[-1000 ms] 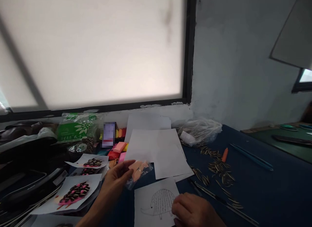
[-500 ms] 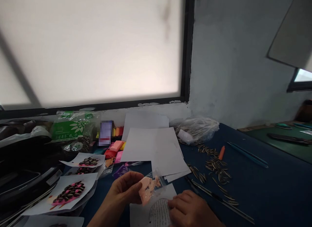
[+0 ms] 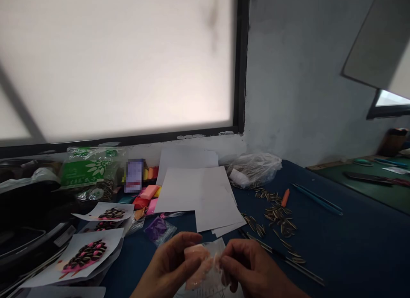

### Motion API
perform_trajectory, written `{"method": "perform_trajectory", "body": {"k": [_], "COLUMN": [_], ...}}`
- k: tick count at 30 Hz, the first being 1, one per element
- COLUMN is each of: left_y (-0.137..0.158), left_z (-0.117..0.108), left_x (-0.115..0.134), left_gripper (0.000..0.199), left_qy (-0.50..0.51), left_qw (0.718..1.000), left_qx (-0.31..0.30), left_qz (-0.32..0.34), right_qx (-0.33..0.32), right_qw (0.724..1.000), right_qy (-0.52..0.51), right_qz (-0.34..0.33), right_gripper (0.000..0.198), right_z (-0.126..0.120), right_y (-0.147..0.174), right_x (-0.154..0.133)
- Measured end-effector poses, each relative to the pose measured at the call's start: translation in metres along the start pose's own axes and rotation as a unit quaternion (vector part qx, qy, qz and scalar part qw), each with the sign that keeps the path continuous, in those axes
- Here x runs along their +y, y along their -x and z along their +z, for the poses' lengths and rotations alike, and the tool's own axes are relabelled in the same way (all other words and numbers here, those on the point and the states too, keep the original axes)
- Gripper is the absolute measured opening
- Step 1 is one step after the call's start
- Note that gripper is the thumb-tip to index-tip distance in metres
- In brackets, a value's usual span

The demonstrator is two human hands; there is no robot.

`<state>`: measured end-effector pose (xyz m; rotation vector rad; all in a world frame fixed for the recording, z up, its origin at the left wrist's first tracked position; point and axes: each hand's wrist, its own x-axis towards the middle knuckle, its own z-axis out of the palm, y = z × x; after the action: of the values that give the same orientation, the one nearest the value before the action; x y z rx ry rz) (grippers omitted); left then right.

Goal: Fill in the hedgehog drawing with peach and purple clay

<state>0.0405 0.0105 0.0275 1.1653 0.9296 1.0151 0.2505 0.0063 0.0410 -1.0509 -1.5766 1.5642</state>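
Note:
Both my hands meet at the bottom middle over a dark blue table [image 3: 352, 255]. My left hand [image 3: 168, 268] and my right hand [image 3: 253, 270] pinch a small clear plastic bag with peach-coloured clay [image 3: 200, 268] between them. A sheet with a line drawing lies under the hands, almost hidden. A small bag of purple clay [image 3: 157, 228] lies just above my left hand.
Blank white sheets [image 3: 198, 195] lie in the middle. Sunflower seeds [image 3: 277, 214] are scattered at right beside an orange piece [image 3: 285, 197], blue sticks [image 3: 317, 198] and thin tools [image 3: 282, 257]. Seed-covered paper pictures [image 3: 86, 255], coloured clay blocks [image 3: 149, 193] and a green seed packet [image 3: 91, 172] sit left.
My left hand brought the peach clay bag down and toward me; my right hand rose from the drawing and took hold of the bag too. The view shifted slightly right.

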Motion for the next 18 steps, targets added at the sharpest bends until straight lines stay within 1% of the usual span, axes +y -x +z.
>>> {"method": "perform_trajectory", "body": {"k": [2,5,9,13,16,18], "left_y": [0.0007,0.0016,0.0038,0.0064,0.0068,0.0059], "left_z": [0.0013,0.0008,-0.0016,-0.0005,0.0014,0.0019], "left_x": [-0.0013,-0.0016,0.0014,0.0031,0.0038,0.0038], "left_gripper": [0.052,0.043,0.041,0.047,0.051,0.052], "left_qy": [0.017,0.007,-0.015,-0.033,-0.036,-0.031], "left_qw": [0.999,0.998,0.997,0.997,0.998,0.998], "left_qx": [-0.029,-0.055,-0.055,-0.047,-0.035,-0.040], "left_qz": [-0.009,-0.039,-0.053,-0.045,-0.049,-0.049], "right_qx": [0.004,-0.007,-0.040,-0.047,-0.041,-0.036], "right_qw": [1.000,0.999,0.998,0.998,0.998,0.998], "right_qy": [-0.014,-0.037,-0.041,-0.035,-0.041,-0.041], "right_qz": [0.000,-0.006,-0.003,0.011,0.026,0.030], "right_gripper": [0.041,0.046,0.056,0.057,0.051,0.044], "right_z": [0.0008,0.0021,0.0046,0.0051,0.0045,0.0044], "right_y": [0.0009,0.0011,-0.0005,-0.0020,-0.0027,-0.0022], "right_x": [-0.0005,-0.0031,-0.0037,0.0007,0.0030,0.0023]}}
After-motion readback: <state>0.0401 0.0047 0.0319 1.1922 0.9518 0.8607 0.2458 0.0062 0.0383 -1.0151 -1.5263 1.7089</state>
